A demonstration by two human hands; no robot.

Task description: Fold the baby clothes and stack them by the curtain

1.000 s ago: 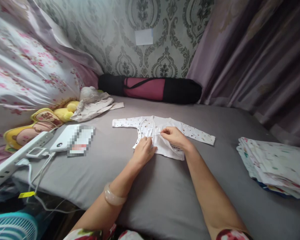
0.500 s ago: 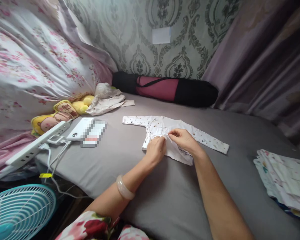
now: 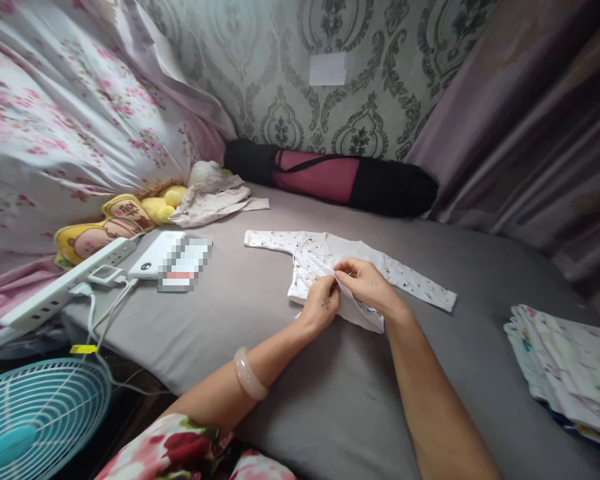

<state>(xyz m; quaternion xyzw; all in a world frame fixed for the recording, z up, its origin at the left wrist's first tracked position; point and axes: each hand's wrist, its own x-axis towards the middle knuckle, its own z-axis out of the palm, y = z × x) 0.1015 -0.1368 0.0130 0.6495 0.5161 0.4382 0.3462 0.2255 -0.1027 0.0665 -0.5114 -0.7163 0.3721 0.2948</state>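
Observation:
A small white long-sleeved garment [image 3: 310, 257] with a tiny print lies spread on the grey sheet, its sleeves stretched out to left and right. My left hand [image 3: 321, 303], below a pale bangle on the wrist, is closed on the garment's cloth near its middle. Just to the right, my right hand [image 3: 363, 280] pinches the same cloth between thumb and fingers. The fingertips of both hands are close together, and they partly hide what they grip.
A black and pink bag [image 3: 315, 175] lies by the wall. At left are a power strip [image 3: 70, 283], white boxes, plush toys and a blue fan [image 3: 40, 420]. Folded clothes [image 3: 570, 367] sit at right, a crumpled garment [image 3: 210, 203] at back left.
My left hand has shifted slightly right, nearer my right hand, and its wrist has turned. The garment's lower left part now lies flatter. The view has shifted slightly.

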